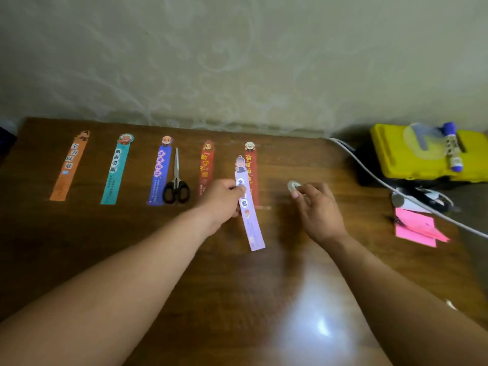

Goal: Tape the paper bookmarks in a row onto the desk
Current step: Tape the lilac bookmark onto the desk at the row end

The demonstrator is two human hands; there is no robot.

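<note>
The dark brown wooden table [237,299] carries a white patch of glare between the person's two bare forearms. Past it, the left hand [224,199] pinches a lilac paper bookmark [250,220] near its middle, fingers [239,190] curled onto it, the strip tilted with its lower end towards me. Just right of those fingers, the right hand [317,210] holds a small pale round roll of tape [293,186] at its fingertips; hand and bookmark are apart.

Beyond the left fingers lies a dark red paper bookmark [252,175], partly behind the lilac one. Further left in a row are a red paper bookmark [206,167], black-handled scissors [176,186], a blue-purple paper bookmark [158,175], a teal paper bookmark [116,170] and an orange paper bookmark [69,167]. Well right of the right fingers are pink paper sheets [414,228], a white cable [383,180] and a yellow plastic case [422,157]. A pale wall with swirl patterns [237,62] rises behind the table.
</note>
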